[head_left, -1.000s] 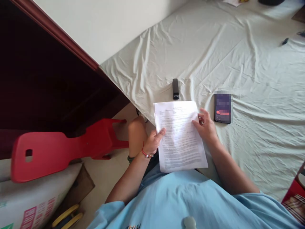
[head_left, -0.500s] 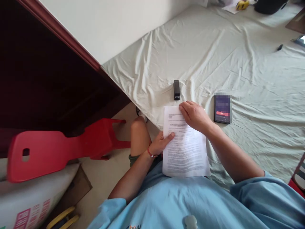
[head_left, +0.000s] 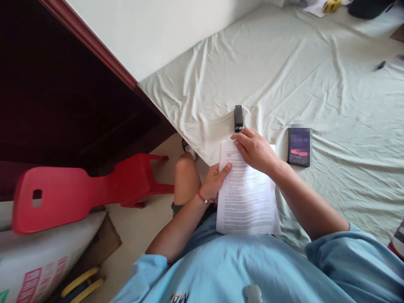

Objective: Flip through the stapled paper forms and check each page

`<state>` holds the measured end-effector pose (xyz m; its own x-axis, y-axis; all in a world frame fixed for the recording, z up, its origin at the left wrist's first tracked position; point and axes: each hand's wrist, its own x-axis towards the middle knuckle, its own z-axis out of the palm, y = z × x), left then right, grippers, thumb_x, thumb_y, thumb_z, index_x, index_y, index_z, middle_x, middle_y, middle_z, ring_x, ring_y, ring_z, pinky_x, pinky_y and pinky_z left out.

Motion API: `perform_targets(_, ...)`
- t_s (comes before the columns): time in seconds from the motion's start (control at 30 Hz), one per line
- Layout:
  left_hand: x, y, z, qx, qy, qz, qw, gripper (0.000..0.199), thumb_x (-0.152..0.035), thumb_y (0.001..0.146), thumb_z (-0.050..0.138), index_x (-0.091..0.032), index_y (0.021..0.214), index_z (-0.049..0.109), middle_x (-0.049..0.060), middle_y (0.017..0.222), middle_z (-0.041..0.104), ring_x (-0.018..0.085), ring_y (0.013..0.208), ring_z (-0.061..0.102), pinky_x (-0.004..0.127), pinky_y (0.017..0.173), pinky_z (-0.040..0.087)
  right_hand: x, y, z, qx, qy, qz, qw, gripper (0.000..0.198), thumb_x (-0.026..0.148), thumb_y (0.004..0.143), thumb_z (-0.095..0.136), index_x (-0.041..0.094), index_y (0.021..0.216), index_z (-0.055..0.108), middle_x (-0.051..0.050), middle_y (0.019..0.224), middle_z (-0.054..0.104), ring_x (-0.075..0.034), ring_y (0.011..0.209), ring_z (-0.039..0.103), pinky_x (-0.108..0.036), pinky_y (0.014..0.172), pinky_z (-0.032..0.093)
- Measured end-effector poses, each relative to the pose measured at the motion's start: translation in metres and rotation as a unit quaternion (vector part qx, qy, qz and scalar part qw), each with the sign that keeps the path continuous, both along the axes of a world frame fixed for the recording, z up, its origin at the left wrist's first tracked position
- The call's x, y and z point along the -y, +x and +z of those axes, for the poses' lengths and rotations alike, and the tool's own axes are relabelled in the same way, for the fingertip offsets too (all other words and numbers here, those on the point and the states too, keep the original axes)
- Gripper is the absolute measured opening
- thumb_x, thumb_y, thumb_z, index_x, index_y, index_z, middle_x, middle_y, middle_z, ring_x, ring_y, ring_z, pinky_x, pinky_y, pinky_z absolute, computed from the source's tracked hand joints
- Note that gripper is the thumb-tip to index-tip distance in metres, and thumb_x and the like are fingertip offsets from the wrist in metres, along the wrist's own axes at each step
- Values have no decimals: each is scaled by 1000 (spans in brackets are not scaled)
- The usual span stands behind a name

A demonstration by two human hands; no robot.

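Observation:
A stack of printed paper sheets (head_left: pixel 249 198) lies upright toward me, its lower end by my shirt. My left hand (head_left: pixel 215 179) grips its left edge, thumb on top and the other fingers hidden beneath. Across the top edge rests my right hand (head_left: pixel 254 147), fingers stretched out and slightly apart, the index finger reaching past the paper. Just beyond those fingertips a black stapler (head_left: pixel 238 118) stands on the cloth-covered surface (head_left: pixel 284 84). To the right of my right hand lies a phone (head_left: pixel 299 147) with its screen lit and blurred.
A red plastic chair (head_left: pixel 63 193) stands at left, near a white printed sack (head_left: pixel 41 252) and a yellow-rimmed object (head_left: pixel 82 286). At the far right are a yellow tape measure (head_left: pixel 331 5), a black item (head_left: pixel 369 7) and a small dark object (head_left: pixel 381 65). A white wall (head_left: pixel 158 33) borders the surface.
My right hand's fingers have slid forward past the top edge of the sheets, closer to the stapler. My left hand has shifted slightly up the left edge. The camera view has moved a little.

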<state>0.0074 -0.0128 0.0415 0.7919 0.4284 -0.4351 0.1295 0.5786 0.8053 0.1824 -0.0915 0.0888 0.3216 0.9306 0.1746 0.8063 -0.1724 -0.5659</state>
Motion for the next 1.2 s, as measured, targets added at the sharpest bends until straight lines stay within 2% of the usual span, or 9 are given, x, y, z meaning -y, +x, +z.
perform_targets(0.13, 1, 0, -2, -13, -3, -15, 1000, 60, -64, 70, 88, -12, 99, 79, 10, 91, 81, 21, 79, 75, 30, 74, 57, -1, -6, 0, -26, -12, 17, 999, 33, 27, 107, 38, 17, 115, 69, -11, 102, 66, -20, 83, 60, -33, 74, 43)
perform_targets(0.23, 1, -1, -4, -23, -15, -25, 999, 59, -62, 69, 90, -12, 99, 79, 9, 91, 81, 19, 77, 74, 29, 74, 57, -3, -9, 0, -25, -9, 15, 1000, 35, 27, 106, 38, 15, 116, 70, -11, 101, 66, -20, 81, 59, -34, 73, 44)
perform_targets(0.3, -1, -3, -4, -30, -11, -29, 999, 57, -61, 69, 90, -12, 98, 80, 9, 91, 81, 19, 77, 73, 30, 74, 56, -4, -9, -1, -28, 0, 24, 999, 37, 27, 107, 37, 15, 120, 70, -13, 104, 67, -22, 85, 61, -35, 75, 47)
perform_targets(0.43, -4, -3, -1, -33, -5, -33, 999, 58, -62, 69, 89, -12, 97, 80, 10, 89, 80, 23, 79, 74, 32, 75, 56, -7, -9, -1, -30, 25, 36, 999, 41, 28, 108, 36, 15, 128, 68, -16, 116, 69, -26, 104, 63, -39, 90, 50)
perform_targets(0.63, -8, 1, 1, -30, -21, -14, 999, 69, -67, 65, 89, -10, 103, 79, 15, 91, 80, 30, 87, 75, 36, 75, 57, -10, -14, 8, -14, -43, 53, 998, 39, 27, 106, 38, 15, 127, 69, -14, 110, 71, -24, 95, 65, -36, 85, 47)
perform_targets(0.83, -9, 2, -4, -31, -20, -25, 999, 63, -68, 71, 85, -13, 102, 79, 14, 95, 80, 32, 98, 76, 38, 81, 58, -15, -6, 6, -96, -25, 19, 995, 34, 34, 106, 41, 17, 102, 70, -9, 100, 72, -20, 87, 63, -31, 78, 43)
perform_targets(1.0, -15, 7, -12, -54, -60, -6, 997, 59, -65, 67, 88, -12, 89, 77, 15, 92, 80, 33, 101, 75, 40, 88, 59, -22, 10, -15, -169, -90, -40, 981, 31, 36, 100, 52, 19, 77, 63, -2, 74, 64, -16, 70, 54, -30, 68, 37)
perform_targets(1.2, -18, 12, -16, -91, -107, 64, 988, 28, -30, 68, 90, -12, 81, 73, 9, 80, 77, 27, 94, 76, 38, 90, 60, -31, 27, -40, -121, -182, -103, 970, 29, 30, 98, 52, 20, 72, 61, -3, 73, 64, -17, 69, 53, -31, 66, 35)
